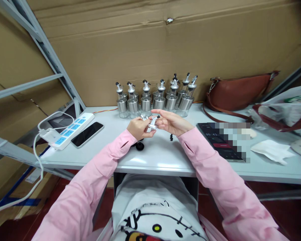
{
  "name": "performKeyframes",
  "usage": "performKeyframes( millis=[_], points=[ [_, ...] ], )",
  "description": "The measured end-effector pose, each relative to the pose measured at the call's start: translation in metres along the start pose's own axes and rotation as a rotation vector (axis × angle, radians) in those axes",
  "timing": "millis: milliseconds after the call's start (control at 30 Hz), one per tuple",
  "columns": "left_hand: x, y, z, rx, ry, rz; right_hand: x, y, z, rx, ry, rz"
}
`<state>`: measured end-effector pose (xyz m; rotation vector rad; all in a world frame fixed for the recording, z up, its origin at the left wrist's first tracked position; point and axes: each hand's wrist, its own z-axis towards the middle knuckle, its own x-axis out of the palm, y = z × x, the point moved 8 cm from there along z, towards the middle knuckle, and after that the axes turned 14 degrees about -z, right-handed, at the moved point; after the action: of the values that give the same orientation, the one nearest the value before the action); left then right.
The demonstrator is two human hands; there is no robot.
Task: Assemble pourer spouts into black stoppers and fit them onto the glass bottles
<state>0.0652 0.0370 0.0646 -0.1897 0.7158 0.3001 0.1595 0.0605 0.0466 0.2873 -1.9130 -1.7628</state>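
Over the front middle of the table, both hands meet at a silver pour spout (153, 123) with a black tip. My left hand (138, 128) has its thumb and fingers closed round the spout's left side. My right hand (175, 123) pinches it from the right, its index finger stretched out above. Another bit of silver shows just behind my left fingers, too covered to name. Under my left wrist lies a round black part (139, 146). A small black ribbed piece (171, 137) is on the table below my right hand. Behind stand several glass oil bottles (145, 103) with steel sleeves and spouts.
On the left are a white power strip (71, 132) with a cable and a phone (87, 134). To the right lie a tablet (215, 142) showing a timer, a brown bag (238, 92), a white tissue (272, 150) and a plastic bag (291, 110). Cardboard (130, 50) walls the back.
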Motion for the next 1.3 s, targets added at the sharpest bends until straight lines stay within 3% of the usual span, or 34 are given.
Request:
performKeyframes(
  millis=[333,667,867,967,1100,1300],
  points=[
    [0.005,0.008,-0.004,-0.045,0.014,0.027,0.002,-0.001,0.002,-0.02,0.002,-0.027],
    [-0.003,-0.008,0.0,0.106,-0.084,0.006,0.007,0.004,0.001,-0.09,0.001,-0.005],
    [-0.003,0.002,0.0,0.027,-0.071,0.048,0.007,0.007,0.003,-0.164,-0.05,-0.076],
    [-0.004,0.011,0.001,-0.057,-0.015,0.04,0.006,0.003,0.006,-0.186,-0.066,-0.206],
    [0.001,0.024,0.001,-0.236,0.164,-0.027,0.001,0.0,0.011,-0.202,-0.103,-0.366],
    [0.012,0.035,-0.005,-0.444,0.399,-0.279,-0.005,0.009,0.008,-0.213,-0.177,-0.279]
  ],
)
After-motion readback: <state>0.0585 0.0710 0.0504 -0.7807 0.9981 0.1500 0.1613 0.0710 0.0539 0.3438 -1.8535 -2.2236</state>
